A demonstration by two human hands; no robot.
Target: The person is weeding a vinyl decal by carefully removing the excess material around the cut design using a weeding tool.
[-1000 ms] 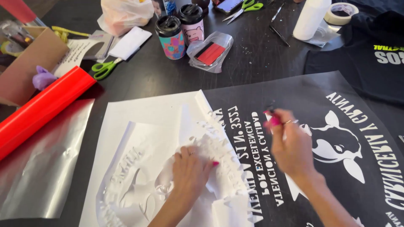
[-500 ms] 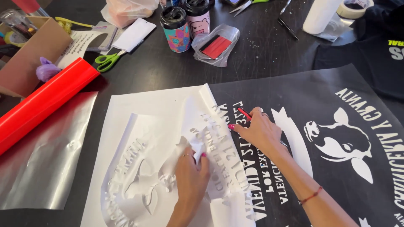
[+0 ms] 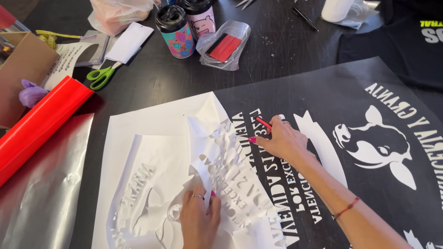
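- White vinyl sheet (image 3: 152,152), cut through with letter shapes and partly peeled up into a crumpled fold, lies across the dark table (image 3: 152,87) in the lower middle of the view, overlapping the left edge of a black sheet with white lettering and an animal head (image 3: 350,106).
- Right hand (image 3: 281,140) rests at the seam where the white sheet lifts off the black one, its fingers pinched together on a thin red tool (image 3: 263,122) whose tip points up and left at the letters.
- Left hand (image 3: 199,221) lies flat on the peeled white sheet near the bottom edge, fingers together and pressing down; it holds nothing, and a ring shows on one finger.
- A thin red cord bracelet (image 3: 346,208) circles the right forearm.
- Left of the white sheet lies a silvery film (image 3: 37,184), with a red roll (image 3: 39,124) slanting across its upper end.
- Green-handled scissors (image 3: 102,76) lie above the roll, beside a brown cardboard box (image 3: 23,69) and a white paper slip (image 3: 128,41).
- Two lidded cups (image 3: 177,30) stand at the top, just beside a clear bag holding a red card (image 3: 224,46).
- A black shirt (image 3: 406,41) lies at the upper right.
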